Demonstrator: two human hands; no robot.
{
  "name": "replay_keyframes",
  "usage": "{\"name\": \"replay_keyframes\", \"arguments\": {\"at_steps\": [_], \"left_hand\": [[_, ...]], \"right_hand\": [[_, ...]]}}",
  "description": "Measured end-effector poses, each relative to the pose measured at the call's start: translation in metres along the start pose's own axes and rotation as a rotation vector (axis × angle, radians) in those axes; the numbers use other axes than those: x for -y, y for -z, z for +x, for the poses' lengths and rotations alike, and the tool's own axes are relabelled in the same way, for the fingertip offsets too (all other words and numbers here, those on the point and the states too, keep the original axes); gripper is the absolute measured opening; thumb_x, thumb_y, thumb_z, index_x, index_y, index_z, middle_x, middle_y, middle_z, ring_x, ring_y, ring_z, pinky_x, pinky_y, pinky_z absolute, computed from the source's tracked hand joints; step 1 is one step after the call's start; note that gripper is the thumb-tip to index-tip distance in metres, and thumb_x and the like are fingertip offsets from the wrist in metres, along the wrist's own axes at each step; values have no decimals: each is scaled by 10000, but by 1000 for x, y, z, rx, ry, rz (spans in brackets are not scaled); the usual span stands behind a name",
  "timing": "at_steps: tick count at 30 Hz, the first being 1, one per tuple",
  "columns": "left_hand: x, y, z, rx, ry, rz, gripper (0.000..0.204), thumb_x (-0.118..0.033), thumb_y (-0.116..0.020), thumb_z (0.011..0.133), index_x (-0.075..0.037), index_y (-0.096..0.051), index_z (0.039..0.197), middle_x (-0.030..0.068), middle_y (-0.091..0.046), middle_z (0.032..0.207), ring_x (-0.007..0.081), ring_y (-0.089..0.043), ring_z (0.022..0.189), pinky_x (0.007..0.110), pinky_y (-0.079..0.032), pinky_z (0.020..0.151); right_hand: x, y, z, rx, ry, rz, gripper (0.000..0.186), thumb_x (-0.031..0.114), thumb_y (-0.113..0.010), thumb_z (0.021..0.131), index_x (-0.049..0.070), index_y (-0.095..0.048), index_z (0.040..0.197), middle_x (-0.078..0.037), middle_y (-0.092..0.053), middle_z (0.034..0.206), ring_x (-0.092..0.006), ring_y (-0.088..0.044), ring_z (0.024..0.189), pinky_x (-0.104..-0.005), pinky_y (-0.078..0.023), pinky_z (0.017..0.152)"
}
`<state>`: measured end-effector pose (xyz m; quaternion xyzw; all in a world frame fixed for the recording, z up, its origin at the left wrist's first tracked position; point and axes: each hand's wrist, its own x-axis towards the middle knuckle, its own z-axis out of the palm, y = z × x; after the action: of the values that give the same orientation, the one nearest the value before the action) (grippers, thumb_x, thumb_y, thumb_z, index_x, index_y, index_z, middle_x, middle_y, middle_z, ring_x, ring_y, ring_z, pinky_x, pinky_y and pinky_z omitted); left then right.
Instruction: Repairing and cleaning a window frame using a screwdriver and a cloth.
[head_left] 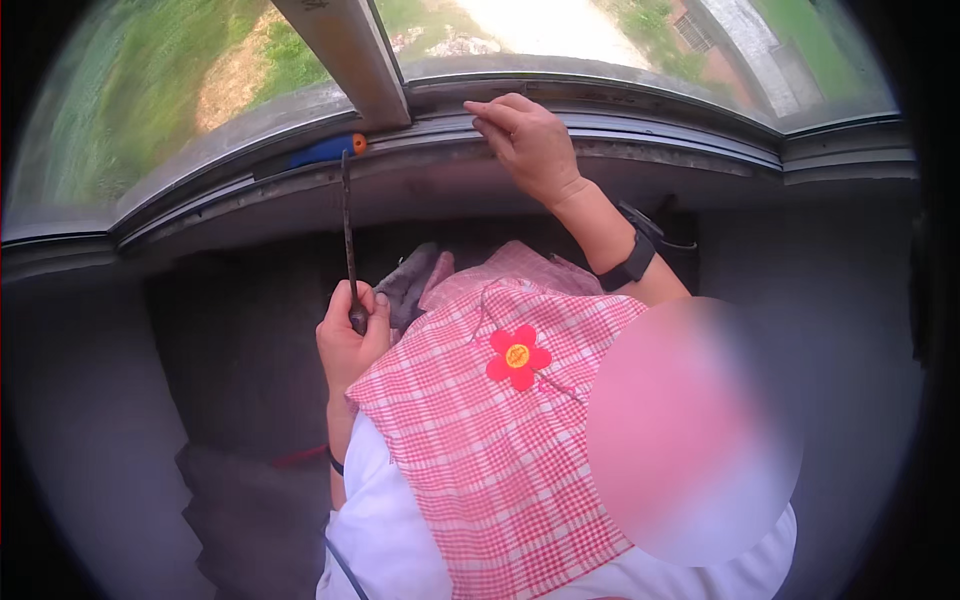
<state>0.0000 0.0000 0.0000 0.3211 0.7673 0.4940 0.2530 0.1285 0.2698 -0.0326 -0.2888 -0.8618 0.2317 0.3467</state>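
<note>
My left hand [350, 340] is closed round the lower end of a thin dark metal rod [348, 220]. The rod stands nearly upright in the picture, its slightly bent tip by the window sill. Over the sliding window track [640, 136] is my right hand [530, 145], thumb and fingers pinched together. Whatever the pinch may hold is too small to make out. Between the two hands, a blue tool handle with an orange end [325, 150] lies on the track, close to the rod's tip; a dark flat part extends from its left end.
An upright window frame post [350, 55] rises from the track, left of my right hand. Glass panes [180, 110] show grass and a pale path outside. Below the sill are a grey wall [800, 260] and a dark crumpled cloth [240, 510]. I wear a red checked apron [450, 430].
</note>
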Motion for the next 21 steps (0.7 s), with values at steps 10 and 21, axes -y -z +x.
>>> {"name": "replay_keyframes", "arguments": {"at_steps": [10, 21], "left_hand": [[-19, -6, 15, 183, 215, -49, 168, -208, -522, 941, -42, -543, 915, 70, -523, 634, 184, -502, 555, 318, -372, 536], [-45, -7, 46, 206, -33, 318, 231, -249, -577, 934, -38, -613, 1021, 154, -657, 817, 303, -636, 696, 377, -476, 642]], "right_hand": [[0, 6, 6, -187, 132, -160, 203, 121, -622, 886, 104, -698, 1073, -81, -658, 884, -285, -636, 809, -357, -517, 713], [89, -8, -26, 441, -676, 972, 344, 266, -590, 961, -7, -652, 1160, -38, -668, 841, -72, -579, 686, -215, -500, 595]]}}
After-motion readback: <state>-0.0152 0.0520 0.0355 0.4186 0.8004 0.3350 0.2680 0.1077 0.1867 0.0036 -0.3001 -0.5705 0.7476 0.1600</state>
